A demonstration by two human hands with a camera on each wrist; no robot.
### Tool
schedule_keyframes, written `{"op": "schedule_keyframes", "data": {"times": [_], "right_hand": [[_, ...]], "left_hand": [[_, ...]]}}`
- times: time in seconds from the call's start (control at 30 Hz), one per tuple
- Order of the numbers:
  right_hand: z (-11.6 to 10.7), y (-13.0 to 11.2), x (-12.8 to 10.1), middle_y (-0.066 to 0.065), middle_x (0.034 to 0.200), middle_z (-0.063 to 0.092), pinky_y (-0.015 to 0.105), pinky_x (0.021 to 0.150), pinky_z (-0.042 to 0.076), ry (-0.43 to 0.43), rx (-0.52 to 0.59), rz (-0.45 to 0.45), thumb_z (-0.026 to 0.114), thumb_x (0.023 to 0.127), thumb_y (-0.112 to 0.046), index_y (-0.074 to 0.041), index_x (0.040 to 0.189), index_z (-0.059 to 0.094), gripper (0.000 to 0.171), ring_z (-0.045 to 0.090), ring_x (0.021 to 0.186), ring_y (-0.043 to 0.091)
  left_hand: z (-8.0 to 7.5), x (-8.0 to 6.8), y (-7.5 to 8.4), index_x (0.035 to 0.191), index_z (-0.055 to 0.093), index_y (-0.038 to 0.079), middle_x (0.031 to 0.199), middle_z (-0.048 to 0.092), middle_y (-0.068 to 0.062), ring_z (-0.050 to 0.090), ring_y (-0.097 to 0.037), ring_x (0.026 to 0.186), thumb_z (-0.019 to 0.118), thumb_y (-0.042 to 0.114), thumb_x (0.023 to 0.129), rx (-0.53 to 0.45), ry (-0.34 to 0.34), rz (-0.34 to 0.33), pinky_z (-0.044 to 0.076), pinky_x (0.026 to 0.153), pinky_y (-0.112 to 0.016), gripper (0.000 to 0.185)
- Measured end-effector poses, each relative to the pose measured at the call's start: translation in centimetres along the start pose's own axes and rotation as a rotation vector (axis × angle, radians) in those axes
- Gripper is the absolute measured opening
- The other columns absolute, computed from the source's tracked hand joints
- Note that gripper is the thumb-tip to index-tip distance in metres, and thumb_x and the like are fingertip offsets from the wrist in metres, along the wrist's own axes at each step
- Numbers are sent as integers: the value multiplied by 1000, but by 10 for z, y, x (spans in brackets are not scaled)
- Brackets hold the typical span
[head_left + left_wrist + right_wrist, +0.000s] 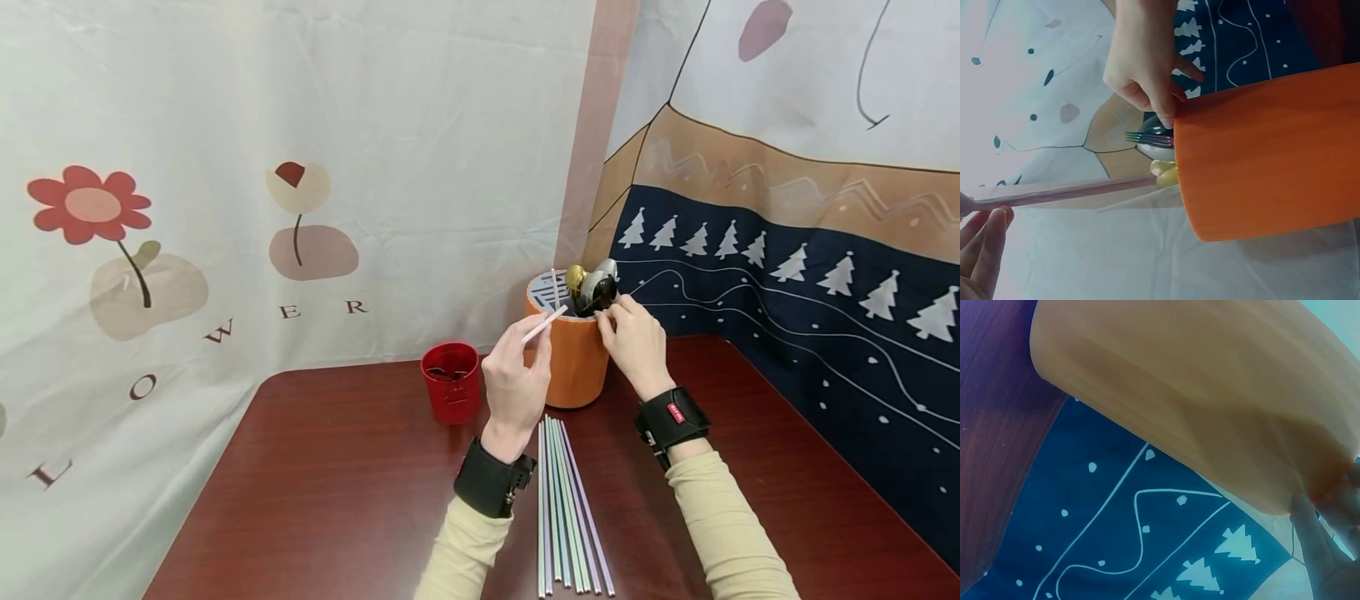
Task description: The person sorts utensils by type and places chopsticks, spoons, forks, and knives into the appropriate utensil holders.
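straw [546, 323], slim, pale pinkish, one: raised off table [337, 475], pinched near one end by left hand [517, 375]; far end angled up to opening of orange container [576, 371]; contact there, cannot tell

left hand: thumb and fingertips brought together around straw, in front of orange container; black wristband [491, 479] below, then pale yellow sleeve [465, 546]

right hand [636, 346]: thumb and fingers bent over rim of orange container, on right side, gripping edge; matching wristband [675, 421] and sleeve

orange container, round, tall: upright at back of table; top with grey slotted inner part [542, 290]

cutlery in orange container, ends up, crowded beside right hand: gold piece [576, 279]; black piece [598, 293]; fork [1147, 139], dark with coloured sheen, seen in left wrist view

straws on table [570, 508], pastel green and lilac, several: laid lengthwise side by side in loose fan, between forearms, near ends spread

red cup [453, 396], small: upright on table, left of orange container and apart from it; dark items inside, too small to identify

table: dark reddish brown, wood-grained

wall cloth [420, 167], pale, with flower prints and letters: behind table

navy cloth [795, 333], with white tree prints: along right side
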State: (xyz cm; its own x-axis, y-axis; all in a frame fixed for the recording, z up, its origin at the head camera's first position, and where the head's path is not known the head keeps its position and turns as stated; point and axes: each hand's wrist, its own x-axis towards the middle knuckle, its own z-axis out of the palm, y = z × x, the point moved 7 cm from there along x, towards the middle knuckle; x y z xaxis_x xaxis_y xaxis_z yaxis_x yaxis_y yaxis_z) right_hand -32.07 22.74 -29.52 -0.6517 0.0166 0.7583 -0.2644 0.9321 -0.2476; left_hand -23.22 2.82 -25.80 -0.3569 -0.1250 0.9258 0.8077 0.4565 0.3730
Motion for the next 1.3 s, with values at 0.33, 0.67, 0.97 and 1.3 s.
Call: {"op": "schedule_keyframes", "data": {"times": [0.33, 0.67, 0.97, 1.3], "right_hand": [[-1, 0, 1, 9, 78, 56, 44, 51, 46, 14, 1, -9, 63, 89, -17, -1, 75, 67, 21, 56, 64, 30], [0, 0, 1, 8, 77, 55, 43, 50, 46, 6, 0, -8, 63, 90, -18, -1, 75, 67, 22, 55, 62, 29], [-1, 0, 0, 10, 78, 56, 42, 50, 46, 6, -5, -11, 63, 90, -17, -1, 74, 66, 23, 54, 62, 29], [0, 0, -1, 10, 78, 57, 44, 50, 46, 31, -7, -17, 63, 89, -16, -1, 73, 65, 23, 55, 63, 30]], "left_hand": [[26, 15, -19, 97, 65, 6, 89, 70, -6, 68, -15, 75, 60, 11, 93, 89, -113, -55, 55, 70, -23, 9], [48, 17, -34, 101, 61, 9, 96, 72, -5, 71, -17, 85, 55, 17, 96, 166, -247, -157, 56, 75, -28, 11], [54, 9, -44, 98, 60, 10, 85, 69, -4, 68, -20, 75, 53, 20, 97, 226, -301, -215, 55, 66, -30, 13], [55, 0, -55, 110, 61, 12, 88, 70, -3, 66, -21, 70, 48, 24, 99, 220, -366, -282, 53, 60, -30, 21]]}}
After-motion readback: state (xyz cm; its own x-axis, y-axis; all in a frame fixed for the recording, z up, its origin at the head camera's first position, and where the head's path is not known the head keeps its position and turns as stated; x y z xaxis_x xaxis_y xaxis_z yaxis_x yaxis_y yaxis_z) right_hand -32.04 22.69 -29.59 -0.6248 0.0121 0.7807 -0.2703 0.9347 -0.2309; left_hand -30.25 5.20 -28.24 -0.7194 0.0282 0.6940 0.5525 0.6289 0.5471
